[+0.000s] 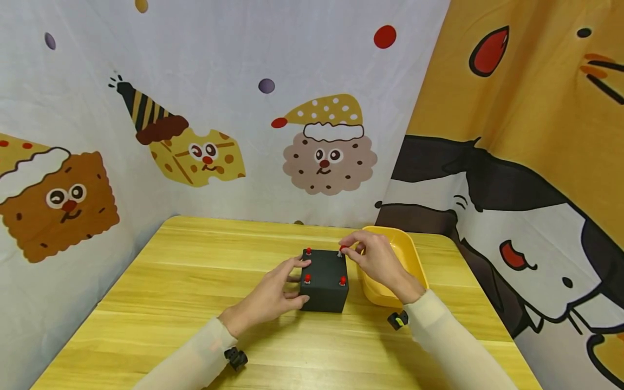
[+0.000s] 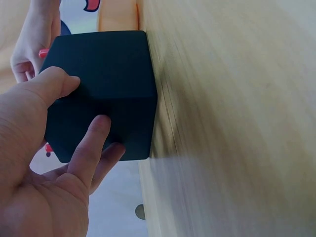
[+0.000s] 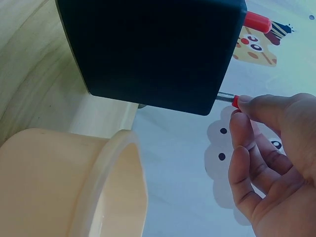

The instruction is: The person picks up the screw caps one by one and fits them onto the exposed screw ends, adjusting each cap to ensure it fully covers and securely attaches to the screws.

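A black box [image 1: 324, 295] stands on the table, with a red-capped post near each top corner. My left hand [image 1: 267, 295] holds the box at its left side, fingers and thumb spread over its faces. In the left wrist view, the fingertips [image 2: 101, 123] press against the black surface. At the far right corner, my right hand [image 1: 377, 260] pinches a small red cap [image 3: 236, 101] between thumb and forefinger. Between that cap and the box, a threaded metal shaft [image 3: 225, 97] shows in the right wrist view. Another red cap [image 3: 257, 21] sits close against the box there.
A yellow plastic bin [image 1: 419, 265] stands right of the box, partly beneath my right hand and forearm. The wooden table [image 1: 195, 260] meets a printed cloth backdrop [image 1: 219, 54] behind and at the sides. Most of the bin's inside is hidden.
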{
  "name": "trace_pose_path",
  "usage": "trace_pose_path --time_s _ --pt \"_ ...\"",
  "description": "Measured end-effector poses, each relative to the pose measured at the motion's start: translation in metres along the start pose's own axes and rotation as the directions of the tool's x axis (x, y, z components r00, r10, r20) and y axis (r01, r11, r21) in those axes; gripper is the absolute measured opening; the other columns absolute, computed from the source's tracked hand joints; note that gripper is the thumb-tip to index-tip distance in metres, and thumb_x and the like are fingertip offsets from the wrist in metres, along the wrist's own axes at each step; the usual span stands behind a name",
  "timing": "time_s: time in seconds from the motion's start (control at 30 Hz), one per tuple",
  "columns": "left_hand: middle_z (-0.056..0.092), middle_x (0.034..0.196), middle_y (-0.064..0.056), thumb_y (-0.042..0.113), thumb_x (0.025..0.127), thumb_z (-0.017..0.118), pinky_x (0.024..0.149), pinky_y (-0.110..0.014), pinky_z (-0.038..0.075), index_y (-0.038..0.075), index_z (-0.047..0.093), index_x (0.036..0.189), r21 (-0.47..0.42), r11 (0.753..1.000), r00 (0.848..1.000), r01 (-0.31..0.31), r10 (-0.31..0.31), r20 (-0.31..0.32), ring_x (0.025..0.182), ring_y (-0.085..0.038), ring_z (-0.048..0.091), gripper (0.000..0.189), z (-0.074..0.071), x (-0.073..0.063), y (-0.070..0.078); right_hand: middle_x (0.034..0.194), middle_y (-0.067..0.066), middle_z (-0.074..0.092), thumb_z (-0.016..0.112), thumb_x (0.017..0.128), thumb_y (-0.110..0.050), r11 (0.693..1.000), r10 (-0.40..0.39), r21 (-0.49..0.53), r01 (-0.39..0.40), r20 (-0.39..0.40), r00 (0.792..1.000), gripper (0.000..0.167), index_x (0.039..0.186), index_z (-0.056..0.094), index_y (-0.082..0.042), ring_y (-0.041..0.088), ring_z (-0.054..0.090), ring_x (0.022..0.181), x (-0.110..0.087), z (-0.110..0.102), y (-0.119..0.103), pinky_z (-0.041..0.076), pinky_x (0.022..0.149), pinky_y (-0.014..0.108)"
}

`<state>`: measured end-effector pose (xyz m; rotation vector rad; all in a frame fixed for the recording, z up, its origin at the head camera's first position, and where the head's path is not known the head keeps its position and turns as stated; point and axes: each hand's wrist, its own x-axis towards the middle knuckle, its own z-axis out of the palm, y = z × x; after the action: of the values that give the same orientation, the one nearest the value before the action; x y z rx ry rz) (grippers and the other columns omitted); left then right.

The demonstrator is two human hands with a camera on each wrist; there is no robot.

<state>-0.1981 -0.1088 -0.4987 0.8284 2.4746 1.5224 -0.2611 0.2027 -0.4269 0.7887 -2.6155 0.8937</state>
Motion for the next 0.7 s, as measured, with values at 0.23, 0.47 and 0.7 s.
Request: trace_pose_path --time_s 0.23,0.47,0.7 --pt "0.032 0.19 -0.018 0.016 0.109 0.086 0.104 -0.035 0.073 0.025 0.043 0.176 0.0 1.0 1.0 -0.003 0.003 0.001 0.146 -0.043 0.072 0.08 0.0005 0.0006 -0.0012 0.109 0.002 0.088 0.092 0.101 -0.011 1.0 -0.009 0.006 0.009 -0.001 1.0 0.012 0.112 0.091 -0.015 0.008 0.066 0.076 0.0003 0.0006 -0.0002 0.06 0.063 0.02" --pt "0.033 0.19 -0.018 0.016 0.109 0.086 0.104 -0.035 0.073 0.025 0.044 0.175 0.006 1.0 1.0 -0.012 0.012 -0.001 0.146 -0.043 0.073 0.08 0.0007 0.0008 -0.0018 0.11 0.002 0.088 0.093 0.101 -0.011 1.0 -0.022 0.002 0.022 0.002 1.0 0.012 0.112 0.091 -0.016 0.012 0.067 0.077 0.0004 0.0023 0.0004 0.06 0.063 0.02" --pt "0.033 0.189 -0.019 0.016 0.108 0.087 0.103 -0.033 0.073 0.026 0.044 0.175 -0.005 1.0 1.0 -0.004 0.004 0.0 0.145 -0.044 0.073 0.08 0.0014 0.0018 -0.0035 0.112 0.003 0.088 0.093 0.101 -0.01 1.0 -0.025 -0.006 0.025 0.008 1.0 0.012 0.111 0.091 -0.016 0.019 0.07 0.078 0.0002 0.0038 0.0018 0.06 0.064 0.02"
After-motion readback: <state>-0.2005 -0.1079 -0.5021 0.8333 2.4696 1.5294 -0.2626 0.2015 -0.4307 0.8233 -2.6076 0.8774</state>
